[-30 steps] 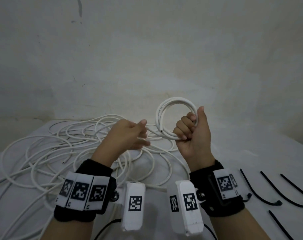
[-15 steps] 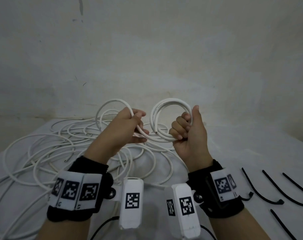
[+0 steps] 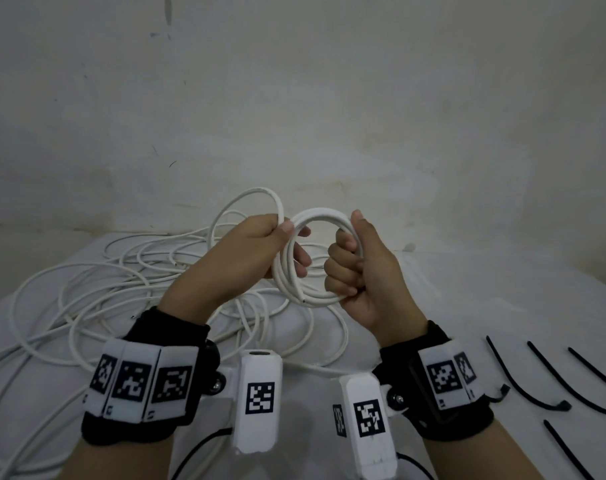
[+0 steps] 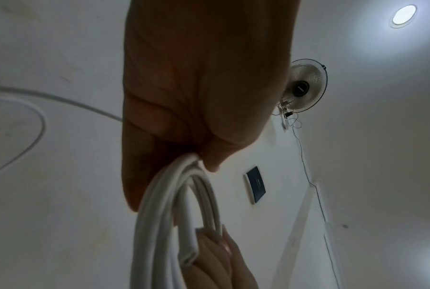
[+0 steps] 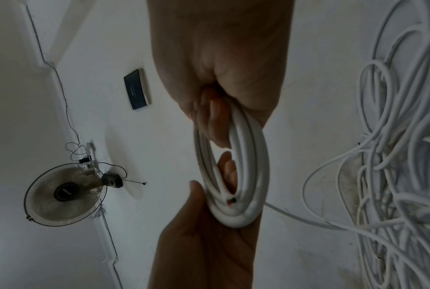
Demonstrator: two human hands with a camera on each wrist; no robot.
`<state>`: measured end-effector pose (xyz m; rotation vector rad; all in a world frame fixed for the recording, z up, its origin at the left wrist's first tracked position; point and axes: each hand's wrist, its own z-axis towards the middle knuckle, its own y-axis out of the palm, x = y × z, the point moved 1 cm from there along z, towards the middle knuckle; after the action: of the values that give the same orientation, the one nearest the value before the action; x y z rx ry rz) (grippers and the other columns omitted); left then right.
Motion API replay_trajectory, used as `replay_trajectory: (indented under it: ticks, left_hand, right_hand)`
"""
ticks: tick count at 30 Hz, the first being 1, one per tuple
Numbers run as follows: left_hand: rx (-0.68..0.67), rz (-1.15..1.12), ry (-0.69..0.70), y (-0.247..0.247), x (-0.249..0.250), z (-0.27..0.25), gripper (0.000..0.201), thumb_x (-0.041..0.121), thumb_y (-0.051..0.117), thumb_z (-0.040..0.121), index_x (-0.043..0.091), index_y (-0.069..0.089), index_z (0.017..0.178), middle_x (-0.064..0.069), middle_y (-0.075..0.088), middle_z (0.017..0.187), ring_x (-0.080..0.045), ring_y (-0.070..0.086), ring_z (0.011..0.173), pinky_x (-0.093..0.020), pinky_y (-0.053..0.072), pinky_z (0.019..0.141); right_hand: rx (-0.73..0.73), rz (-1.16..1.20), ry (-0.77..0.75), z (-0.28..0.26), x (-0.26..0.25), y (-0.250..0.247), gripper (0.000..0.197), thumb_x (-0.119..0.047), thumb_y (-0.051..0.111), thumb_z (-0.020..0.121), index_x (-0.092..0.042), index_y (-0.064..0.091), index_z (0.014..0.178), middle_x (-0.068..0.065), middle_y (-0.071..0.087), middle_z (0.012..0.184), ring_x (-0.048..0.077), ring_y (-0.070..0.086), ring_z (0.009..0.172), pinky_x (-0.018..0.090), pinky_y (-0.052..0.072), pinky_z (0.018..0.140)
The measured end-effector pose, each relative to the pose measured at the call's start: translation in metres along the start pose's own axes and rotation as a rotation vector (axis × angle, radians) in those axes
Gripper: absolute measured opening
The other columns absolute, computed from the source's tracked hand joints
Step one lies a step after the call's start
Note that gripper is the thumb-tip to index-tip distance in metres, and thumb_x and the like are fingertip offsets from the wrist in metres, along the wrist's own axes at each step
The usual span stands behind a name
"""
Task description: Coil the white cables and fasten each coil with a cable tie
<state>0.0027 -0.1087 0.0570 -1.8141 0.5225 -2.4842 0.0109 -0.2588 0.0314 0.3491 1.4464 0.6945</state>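
A small coil of white cable point(image 3: 287, 268) is held up between both hands above the table. My right hand point(image 3: 358, 268) grips the coil's right side in a fist, thumb up along it. My left hand point(image 3: 280, 247) holds the coil's left side, with thumb on the near face and fingers behind. The wrist views show the coil point(image 5: 243, 176) point(image 4: 169, 224) from below, its cut end point(image 5: 232, 200) visible. A free loop of the same cable point(image 3: 260, 195) arcs up over my left hand and runs down into the loose cable pile point(image 3: 97, 299).
Several black cable ties point(image 3: 523, 379) lie on the white table point(image 3: 467, 299) at the right, near my right wrist. The tangled white cable covers the left and middle of the table. A plain wall stands close behind. A wall fan point(image 5: 65, 193) shows in the wrist views.
My left hand has risen and moved right, bringing a new loop of cable up against the coil, and now holds the coil's left side. The right hand kept its grip.
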Motion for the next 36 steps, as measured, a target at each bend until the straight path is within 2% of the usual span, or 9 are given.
replay_trajectory:
  ticks: [6,10,14,17,19,22,25,29,36]
  left_hand:
    - [0.074,0.073,0.118,0.007,-0.005,0.006,0.019,0.017,0.043,0.099,0.009,0.057,0.088,0.008,0.048,0.045,-0.009,0.053,0.042,-0.028,0.050,0.054]
    - [0.065,0.213,0.096,-0.002,-0.009,0.007,0.019,0.014,0.044,0.099,0.012,0.055,0.084,0.008,0.046,0.048,-0.010,0.050,0.042,-0.039,0.052,0.060]
    - [-0.102,0.438,0.110,0.002,-0.006,-0.001,0.019,0.018,0.046,0.098,0.018,0.052,0.080,0.002,0.049,0.060,-0.010,0.053,0.044,-0.030,0.051,0.056]
    - [-0.194,0.535,0.119,0.010,-0.002,-0.005,0.025,0.014,0.043,0.098,0.023,0.047,0.076,0.002,0.049,0.064,-0.005,0.053,0.046,-0.024,0.048,0.053]
    - [-0.224,0.572,0.123,0.011,-0.002,-0.005,0.026,0.009,0.040,0.097,0.022,0.044,0.075,0.001,0.049,0.065,-0.010,0.056,0.051,-0.032,0.053,0.059]
    - [-0.202,0.583,0.156,0.006,-0.002,-0.004,0.015,0.009,0.042,0.096,0.015,0.054,0.089,0.001,0.050,0.067,-0.019,0.058,0.056,-0.045,0.055,0.065]
    - [-0.110,0.596,0.200,0.003,-0.002,-0.002,0.016,0.020,0.046,0.098,0.013,0.055,0.087,0.002,0.049,0.066,-0.020,0.058,0.054,-0.048,0.053,0.062]
    - [-0.008,0.546,0.257,0.002,0.001,0.000,0.023,0.020,0.046,0.098,0.020,0.046,0.075,0.001,0.048,0.064,-0.016,0.056,0.052,-0.046,0.053,0.063]
    - [0.002,0.247,0.198,0.003,-0.002,0.003,0.026,0.026,0.049,0.096,0.010,0.051,0.076,0.006,0.049,0.051,-0.008,0.051,0.042,-0.045,0.057,0.060]
  right_hand:
    - [-0.029,-0.148,-0.047,-0.002,0.002,0.003,0.045,-0.038,0.035,0.101,-0.012,0.040,0.065,-0.004,0.027,0.042,0.007,0.026,0.033,0.019,0.029,0.034]
    - [0.046,-1.046,-0.465,-0.006,-0.009,-0.004,0.020,-0.023,0.040,0.102,-0.016,0.057,0.111,0.004,0.058,0.082,0.011,0.055,0.066,0.027,0.050,0.065]
    - [-0.170,-1.432,-0.628,-0.012,-0.020,-0.005,0.046,-0.017,0.041,0.096,-0.043,0.041,0.134,-0.008,0.033,0.139,0.010,0.034,0.124,0.011,0.029,0.098]
    - [-0.258,-1.566,-0.601,-0.015,-0.015,-0.002,0.029,-0.024,0.046,0.099,-0.037,0.055,0.123,-0.014,0.018,0.155,0.007,0.010,0.138,0.014,0.014,0.108]
    - [-0.251,-1.644,-0.581,-0.015,-0.013,-0.003,0.024,-0.038,0.050,0.095,-0.029,0.057,0.117,-0.014,0.028,0.153,0.006,0.008,0.141,0.036,0.016,0.115]
    - [-0.233,-1.704,-0.659,-0.015,-0.018,-0.008,0.038,-0.055,0.048,0.087,-0.027,0.053,0.112,-0.015,0.052,0.120,0.006,0.040,0.122,0.056,0.026,0.107]
    - [-0.214,-1.678,-0.800,-0.013,-0.026,-0.012,0.030,-0.046,0.055,0.086,-0.021,0.053,0.102,-0.012,0.052,0.096,0.003,0.047,0.089,0.044,0.041,0.092]
    - [-0.213,-1.510,-0.834,-0.011,-0.025,-0.009,0.023,-0.032,0.066,0.086,-0.015,0.053,0.095,-0.007,0.049,0.086,0.000,0.046,0.076,0.013,0.039,0.071]
    - [-0.084,-1.421,-0.836,-0.001,-0.019,-0.018,0.042,-0.048,0.051,0.089,-0.008,0.057,0.079,-0.008,0.042,0.064,0.010,0.040,0.060,0.018,0.033,0.056]
